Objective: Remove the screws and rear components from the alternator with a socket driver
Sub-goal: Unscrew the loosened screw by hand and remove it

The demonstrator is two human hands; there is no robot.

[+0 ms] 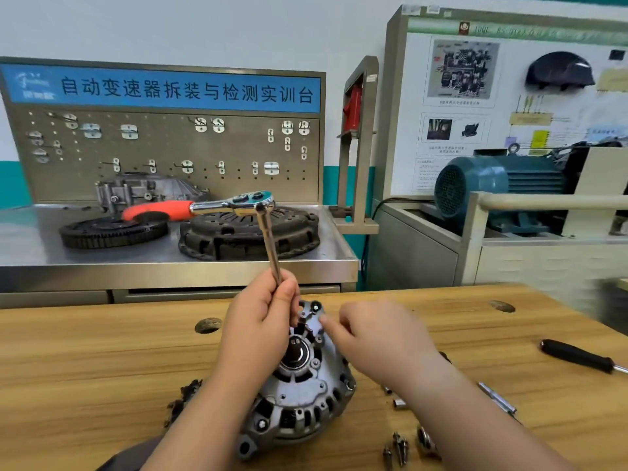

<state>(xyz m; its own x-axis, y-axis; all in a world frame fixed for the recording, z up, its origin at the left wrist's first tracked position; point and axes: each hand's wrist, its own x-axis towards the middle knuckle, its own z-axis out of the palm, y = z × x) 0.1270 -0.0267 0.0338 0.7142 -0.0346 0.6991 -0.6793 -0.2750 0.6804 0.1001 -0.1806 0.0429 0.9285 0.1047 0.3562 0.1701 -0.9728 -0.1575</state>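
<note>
Loose screws (397, 447) lie just right of the alternator (299, 385), which sits rear-up on the wooden counter (102, 351). My left hand (261, 321) grips the ratchet (234, 206) shaft, socket apparently at the alternator's far edge. My right hand (377, 338) has a fingertip on the rear bracket there; can't tell if it pinches anything. Next: seat it square, then turn. Beyond the alternator: steel counter (27, 239), clutch plate (248, 232), blue motor (492, 185).

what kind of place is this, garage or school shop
Most likely an automotive training workshop: a labelled pegboard bench holds a flywheel and clutch pressure plate, a diagram display board stands behind an electric motor, and an alternator lies on a wooden workbench.
</note>
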